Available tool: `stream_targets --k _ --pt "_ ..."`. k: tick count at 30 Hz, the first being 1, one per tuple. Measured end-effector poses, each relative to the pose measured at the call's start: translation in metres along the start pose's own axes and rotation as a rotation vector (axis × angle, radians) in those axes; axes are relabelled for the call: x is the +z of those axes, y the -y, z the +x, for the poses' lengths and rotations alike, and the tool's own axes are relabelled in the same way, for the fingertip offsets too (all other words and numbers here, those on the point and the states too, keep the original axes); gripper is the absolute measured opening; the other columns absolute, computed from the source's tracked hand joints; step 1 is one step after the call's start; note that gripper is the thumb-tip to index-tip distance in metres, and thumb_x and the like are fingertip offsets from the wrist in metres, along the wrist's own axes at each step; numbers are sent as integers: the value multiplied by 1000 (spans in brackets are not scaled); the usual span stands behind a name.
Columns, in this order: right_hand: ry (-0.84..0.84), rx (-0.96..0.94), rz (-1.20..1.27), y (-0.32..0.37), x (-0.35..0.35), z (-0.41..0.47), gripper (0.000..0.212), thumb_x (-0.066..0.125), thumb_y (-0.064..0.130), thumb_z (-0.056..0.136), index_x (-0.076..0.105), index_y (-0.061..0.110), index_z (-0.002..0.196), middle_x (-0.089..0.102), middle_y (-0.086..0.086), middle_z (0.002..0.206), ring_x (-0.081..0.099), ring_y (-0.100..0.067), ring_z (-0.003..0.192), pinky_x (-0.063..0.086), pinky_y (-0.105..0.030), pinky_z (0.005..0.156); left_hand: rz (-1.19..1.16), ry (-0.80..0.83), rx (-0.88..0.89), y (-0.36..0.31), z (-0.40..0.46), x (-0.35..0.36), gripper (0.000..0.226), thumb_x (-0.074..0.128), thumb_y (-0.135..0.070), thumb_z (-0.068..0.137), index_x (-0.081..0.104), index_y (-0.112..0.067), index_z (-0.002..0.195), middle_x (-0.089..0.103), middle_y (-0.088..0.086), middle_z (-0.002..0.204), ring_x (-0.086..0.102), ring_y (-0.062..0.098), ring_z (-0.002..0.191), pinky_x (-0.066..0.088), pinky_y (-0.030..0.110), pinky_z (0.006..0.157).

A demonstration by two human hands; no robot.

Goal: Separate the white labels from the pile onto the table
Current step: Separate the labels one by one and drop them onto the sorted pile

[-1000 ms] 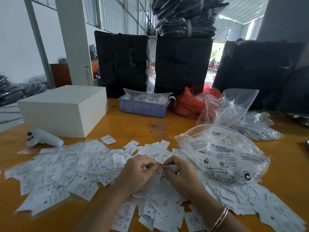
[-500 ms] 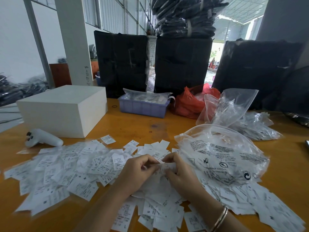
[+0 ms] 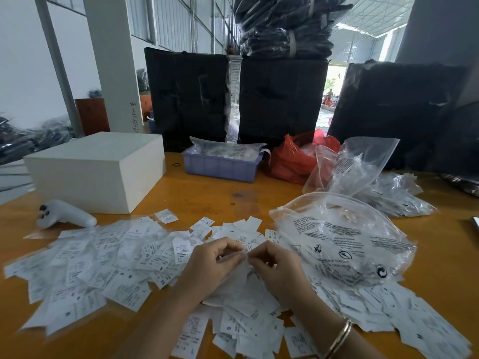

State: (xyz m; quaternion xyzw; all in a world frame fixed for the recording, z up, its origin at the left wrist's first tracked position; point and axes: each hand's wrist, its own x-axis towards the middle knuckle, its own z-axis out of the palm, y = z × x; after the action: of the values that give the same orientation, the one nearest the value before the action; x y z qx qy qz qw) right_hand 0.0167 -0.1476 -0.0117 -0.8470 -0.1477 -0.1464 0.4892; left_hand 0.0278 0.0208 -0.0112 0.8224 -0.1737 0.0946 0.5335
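both hands, left hand and right hand, pinching one label at centre. separated labels spread toward 9 o'clock. much pile left at 6 o'clock on table.

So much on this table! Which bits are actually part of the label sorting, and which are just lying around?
In use: white labels, left hand, right hand.

Lying about: white box, white controller, purple tray, red bag, clear bags.

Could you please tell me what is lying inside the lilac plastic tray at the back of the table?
The lilac plastic tray holds clear plastic packets with printed white pieces inside, heaped above its rim. Whatever lies beneath them is covered.
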Motion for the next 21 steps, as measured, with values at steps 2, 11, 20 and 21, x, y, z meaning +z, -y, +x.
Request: stream_targets --k 2,11,20,21 --pt "15 -38 -30 2 -2 0 29 66 6 84 64 35 79 62 16 71 55 4 66 40 -9 60 7 -18 10 -1 0 -1 20 71 -19 83 66 -38 84 72 -16 83 66 -2 85 53 18 79" --pt "-467 -91 -119 5 -45 24 20 58 2 88 67 17 98 63 9 89 55 7 75 42 -2 68 355 -509 81 3 6 -20 21 66 -6 86 66 -14 105 64 0 103 59 7 75 43 8 54" --pt "-77 525 -832 -65 -126 53 23 51 23 92 66 13 106 59 -9 119 52 -27 105 44 -37 90 776 -558 -221 20 6 -31 33 66 -7 84 64 -23 113 62 5 117 59 21 94 42 35 80" --pt "-9 542 -912 -67 -126 53 23 51 29 91 66 12 95 59 -8 111 51 -26 100 43 -36 88 809 -567 -211 20 7 -31 33 68 -6 82 66 -23 111 63 5 116 57 24 100 41 38 82"
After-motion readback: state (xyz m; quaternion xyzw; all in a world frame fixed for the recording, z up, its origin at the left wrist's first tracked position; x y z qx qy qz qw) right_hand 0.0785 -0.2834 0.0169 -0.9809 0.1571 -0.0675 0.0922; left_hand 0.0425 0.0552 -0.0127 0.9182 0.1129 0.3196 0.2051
